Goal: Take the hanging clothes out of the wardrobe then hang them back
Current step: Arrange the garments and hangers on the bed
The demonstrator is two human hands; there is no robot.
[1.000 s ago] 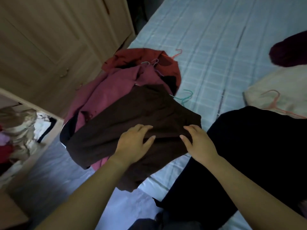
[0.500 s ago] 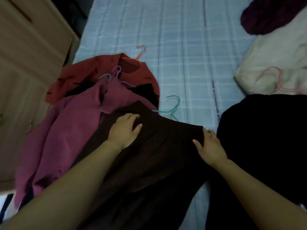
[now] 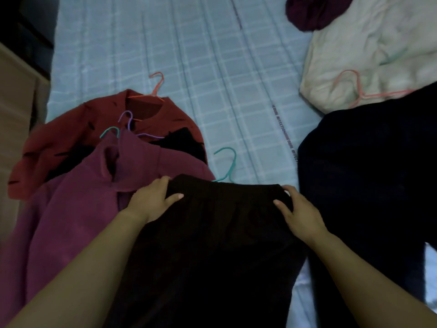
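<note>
The left hand [image 3: 153, 200] and right hand [image 3: 300, 209] are each pinching an end of the gathered waistband of a brown skirt [image 3: 212, 252]. A thin teal hanger [image 3: 230, 162] is poking out onto the checked sheet [image 3: 189, 55]

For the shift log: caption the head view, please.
Left hand and right hand grip the dark brown garment on the bed, overlapping a maroon top.

The brown garment [image 3: 212, 245], held up a second ago, has been laid flat, its left part over the plum garment [image 3: 71, 209]; the left hand [image 3: 151, 200] has been moved from the cloth's middle to the top hem's left corner, the right hand [image 3: 298, 209] to its right corner; the hem is now gripped by both, fingers curled over it, thumbs on top.
</note>
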